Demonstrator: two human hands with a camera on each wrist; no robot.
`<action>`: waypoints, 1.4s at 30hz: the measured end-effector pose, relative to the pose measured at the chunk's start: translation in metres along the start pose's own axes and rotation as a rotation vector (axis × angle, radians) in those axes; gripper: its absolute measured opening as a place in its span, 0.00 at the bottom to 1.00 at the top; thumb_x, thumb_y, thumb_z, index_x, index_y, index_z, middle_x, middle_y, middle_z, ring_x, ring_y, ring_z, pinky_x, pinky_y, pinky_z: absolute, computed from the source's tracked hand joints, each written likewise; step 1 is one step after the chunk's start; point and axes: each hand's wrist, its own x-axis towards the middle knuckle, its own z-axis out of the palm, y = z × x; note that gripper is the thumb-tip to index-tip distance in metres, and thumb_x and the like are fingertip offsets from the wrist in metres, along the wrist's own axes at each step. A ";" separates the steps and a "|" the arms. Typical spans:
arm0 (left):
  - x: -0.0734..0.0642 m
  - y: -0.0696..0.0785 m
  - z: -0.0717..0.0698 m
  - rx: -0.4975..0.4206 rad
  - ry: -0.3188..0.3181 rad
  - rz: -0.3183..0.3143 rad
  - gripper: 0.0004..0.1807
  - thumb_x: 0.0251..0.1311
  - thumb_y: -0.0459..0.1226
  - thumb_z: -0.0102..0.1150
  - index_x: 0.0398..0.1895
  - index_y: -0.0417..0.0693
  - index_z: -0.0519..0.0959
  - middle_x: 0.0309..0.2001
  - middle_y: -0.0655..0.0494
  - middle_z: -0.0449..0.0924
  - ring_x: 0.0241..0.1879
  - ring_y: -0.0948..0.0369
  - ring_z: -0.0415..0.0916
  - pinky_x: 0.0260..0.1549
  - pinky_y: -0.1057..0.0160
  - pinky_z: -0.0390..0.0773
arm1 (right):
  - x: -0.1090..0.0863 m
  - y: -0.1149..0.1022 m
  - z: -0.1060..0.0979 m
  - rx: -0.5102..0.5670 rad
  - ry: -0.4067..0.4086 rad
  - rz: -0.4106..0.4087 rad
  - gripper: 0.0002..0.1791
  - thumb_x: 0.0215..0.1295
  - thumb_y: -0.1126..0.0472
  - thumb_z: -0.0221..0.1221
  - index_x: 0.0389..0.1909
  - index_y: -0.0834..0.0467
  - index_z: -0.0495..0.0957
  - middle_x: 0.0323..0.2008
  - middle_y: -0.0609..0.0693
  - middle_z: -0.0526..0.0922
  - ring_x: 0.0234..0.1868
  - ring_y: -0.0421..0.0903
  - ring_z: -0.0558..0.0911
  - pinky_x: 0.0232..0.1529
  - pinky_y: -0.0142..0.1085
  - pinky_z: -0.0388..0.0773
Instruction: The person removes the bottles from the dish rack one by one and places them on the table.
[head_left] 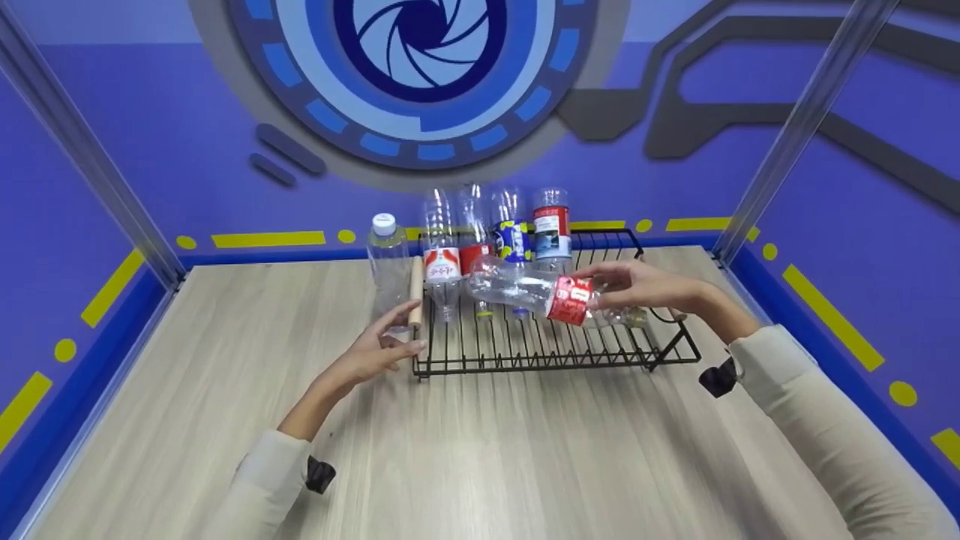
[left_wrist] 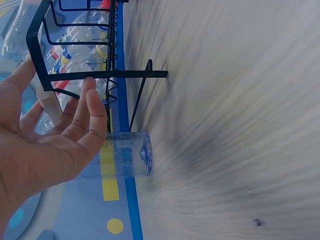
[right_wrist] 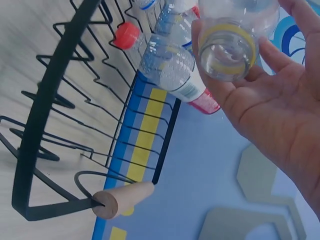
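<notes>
My right hand (head_left: pixel 637 289) grips a clear plastic bottle (head_left: pixel 517 289) with a red label, tilted over the wire rack (head_left: pixel 525 367). Its rounded base points left, and its neck, with a yellow band, points right; the right wrist view shows that neck end (right_wrist: pixel 229 52) close up. At the rack's left end my left hand (head_left: pixel 371 356) has its fingers spread beside the wooden handle (head_left: pixel 416 292), fingertips touching the black frame in the left wrist view. Several clear bottles lean neck-down in the rack, including one with a white-and-red label (head_left: pixel 442 264) and one with a blue-and-yellow label (head_left: pixel 514 238).
A clear bottle with a white cap (head_left: pixel 384 259) stands upright just left of the rack. The rack's other wooden handle (right_wrist: pixel 122 200) shows in the right wrist view. Behind it all rises a blue printed wall (head_left: pixel 675 195), with metal posts at the back corners.
</notes>
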 end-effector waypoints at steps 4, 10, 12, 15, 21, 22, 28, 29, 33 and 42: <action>0.003 -0.001 0.001 -0.020 0.009 0.028 0.41 0.69 0.41 0.64 0.81 0.57 0.55 0.72 0.40 0.63 0.44 0.60 0.78 0.37 0.63 0.79 | -0.002 -0.002 0.004 -0.017 -0.019 -0.022 0.32 0.70 0.55 0.63 0.74 0.53 0.68 0.66 0.59 0.76 0.60 0.49 0.80 0.58 0.45 0.81; 0.006 -0.001 0.006 0.019 0.074 0.084 0.39 0.67 0.39 0.66 0.80 0.54 0.60 0.70 0.40 0.66 0.53 0.54 0.76 0.44 0.59 0.79 | -0.004 0.002 0.010 -0.044 -0.058 -0.063 0.31 0.70 0.57 0.63 0.73 0.52 0.69 0.67 0.59 0.74 0.57 0.52 0.81 0.56 0.46 0.82; 0.005 0.002 0.007 0.059 0.137 0.123 0.38 0.65 0.38 0.68 0.77 0.52 0.65 0.67 0.40 0.67 0.55 0.51 0.73 0.46 0.60 0.76 | -0.003 0.003 0.012 -0.039 -0.070 -0.072 0.31 0.70 0.58 0.63 0.73 0.53 0.69 0.66 0.59 0.74 0.54 0.52 0.82 0.54 0.43 0.84; 0.002 0.012 0.010 0.117 0.259 0.217 0.31 0.63 0.36 0.69 0.70 0.48 0.74 0.62 0.40 0.72 0.56 0.47 0.73 0.45 0.63 0.74 | -0.004 0.003 0.016 -0.027 -0.079 -0.077 0.31 0.70 0.58 0.64 0.73 0.55 0.69 0.63 0.61 0.77 0.50 0.51 0.84 0.50 0.40 0.85; -0.008 0.046 0.020 0.187 0.226 0.420 0.22 0.72 0.35 0.59 0.67 0.44 0.76 0.59 0.46 0.79 0.53 0.52 0.79 0.48 0.64 0.81 | -0.006 -0.001 0.026 -0.057 -0.064 -0.104 0.31 0.68 0.57 0.65 0.71 0.54 0.71 0.65 0.57 0.77 0.58 0.49 0.80 0.58 0.38 0.80; -0.010 0.052 0.022 0.197 0.187 0.437 0.22 0.74 0.36 0.57 0.69 0.45 0.75 0.61 0.47 0.79 0.54 0.52 0.78 0.49 0.62 0.82 | -0.006 -0.001 0.028 -0.064 -0.061 -0.111 0.31 0.68 0.57 0.65 0.71 0.54 0.71 0.66 0.56 0.77 0.60 0.49 0.79 0.59 0.37 0.79; -0.017 0.076 0.034 0.307 0.013 0.425 0.31 0.69 0.45 0.62 0.74 0.56 0.69 0.71 0.49 0.72 0.64 0.48 0.74 0.60 0.42 0.77 | -0.007 -0.005 0.039 -0.043 -0.068 -0.155 0.31 0.67 0.59 0.66 0.70 0.57 0.71 0.66 0.58 0.77 0.58 0.50 0.81 0.56 0.36 0.82; -0.019 0.077 0.036 0.327 -0.001 0.415 0.33 0.67 0.46 0.64 0.74 0.58 0.69 0.71 0.50 0.71 0.65 0.48 0.73 0.60 0.39 0.76 | -0.007 -0.007 0.041 -0.035 -0.073 -0.160 0.32 0.67 0.59 0.66 0.71 0.58 0.71 0.67 0.59 0.76 0.58 0.50 0.81 0.56 0.37 0.82; -0.024 0.081 0.041 0.374 -0.044 0.406 0.36 0.62 0.50 0.70 0.73 0.60 0.70 0.69 0.51 0.73 0.64 0.50 0.73 0.60 0.40 0.75 | -0.010 -0.010 0.047 -0.041 -0.091 -0.166 0.32 0.67 0.58 0.66 0.71 0.58 0.70 0.66 0.59 0.77 0.56 0.48 0.82 0.56 0.36 0.82; -0.027 0.088 0.045 0.442 -0.073 0.422 0.40 0.55 0.44 0.76 0.72 0.56 0.72 0.64 0.48 0.77 0.61 0.51 0.75 0.61 0.43 0.76 | -0.012 -0.018 0.053 -0.103 -0.067 -0.183 0.30 0.66 0.57 0.68 0.68 0.54 0.74 0.66 0.54 0.78 0.61 0.50 0.79 0.62 0.41 0.78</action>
